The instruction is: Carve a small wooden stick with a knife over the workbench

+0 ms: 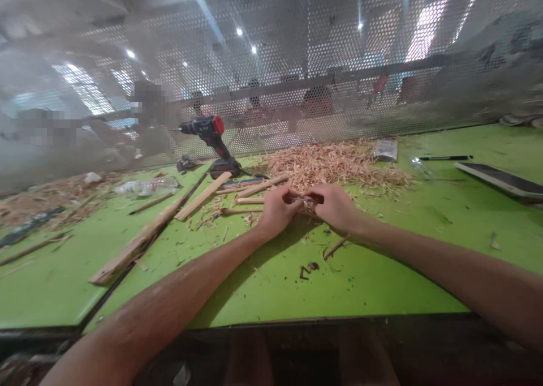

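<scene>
Close together over the green table [263, 284], my left hand [278, 209] and my right hand [335, 205] pinch a small, thin, pale object [306, 199] between them. It is too small to name. Both hands have thumb and fingers pressed together. Just behind them lies a heap of wood shavings [322, 165]. Several wooden strips rest left of my left hand, one of them a pale flat strip [203, 197]. A short stick [336, 247] lies below my right wrist, near some small dark bits [309, 270].
A cordless drill [214, 142] stands at the back left. A long wooden board [136, 244] lies along the table seam. A clear plastic bottle [146, 186] lies at left. A phone [503, 179] and a pen [445, 158] are at right. A perforated screen [297, 80] rises behind.
</scene>
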